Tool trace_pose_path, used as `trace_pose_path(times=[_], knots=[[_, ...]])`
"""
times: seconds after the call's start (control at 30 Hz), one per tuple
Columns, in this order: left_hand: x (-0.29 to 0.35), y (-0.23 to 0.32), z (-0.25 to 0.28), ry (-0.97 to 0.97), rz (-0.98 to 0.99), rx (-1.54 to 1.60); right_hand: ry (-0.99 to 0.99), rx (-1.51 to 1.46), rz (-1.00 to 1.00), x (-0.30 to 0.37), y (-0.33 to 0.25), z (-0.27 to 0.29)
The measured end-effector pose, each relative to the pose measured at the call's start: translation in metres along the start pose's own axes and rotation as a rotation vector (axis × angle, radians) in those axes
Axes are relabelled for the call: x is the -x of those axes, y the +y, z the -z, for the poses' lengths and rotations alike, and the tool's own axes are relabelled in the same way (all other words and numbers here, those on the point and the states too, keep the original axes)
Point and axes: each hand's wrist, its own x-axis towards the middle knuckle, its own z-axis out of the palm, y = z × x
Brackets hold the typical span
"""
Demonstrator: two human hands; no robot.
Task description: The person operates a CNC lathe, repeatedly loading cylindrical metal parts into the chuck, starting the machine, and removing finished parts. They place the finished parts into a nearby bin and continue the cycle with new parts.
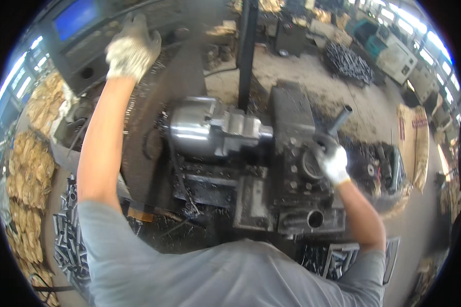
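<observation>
At the far left, stacked tan sacks line the floor, and beside them lies a heap of short silver metal tubes, too many to count. Above, the gloved left hand is raised to the dark control panel with its one blue screen; the fingers are spread and lie flat on the panel's edge, gripping nothing.

In the middle of the lathe sits one shiny steel chuck, its jaws toward the dark tool post. One black upright pole stands behind it.

On the lathe's right side, the gloved right hand is curled around one dark lever handle that slants up and right. Further right lies a pile of dark metal parts on the floor.
</observation>
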Motion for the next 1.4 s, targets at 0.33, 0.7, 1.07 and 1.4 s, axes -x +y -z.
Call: trace_pose_path(times=[0.33, 0.7, 1.07, 1.4], knots=[[0.208, 0.118, -0.056, -0.416, -0.208, 0.3, -0.91, 0.295, 0.333, -0.154, -0.052, -0.087], [0.118, 0.101, -0.09, -0.825, -0.206, 0.313, -1.451, -0.045, 0.202, -0.181, -0.024, -0.145], [0.418, 0.103, 0.04, -0.636, 0.628, 0.881, -1.154, 0.235, 0.372, -0.184, -0.001, -0.165], [0.609, -0.072, 0.032, -0.246, 0.771, 0.056, -1.16, 0.324, 0.35, -0.188, 0.007, -0.169]])
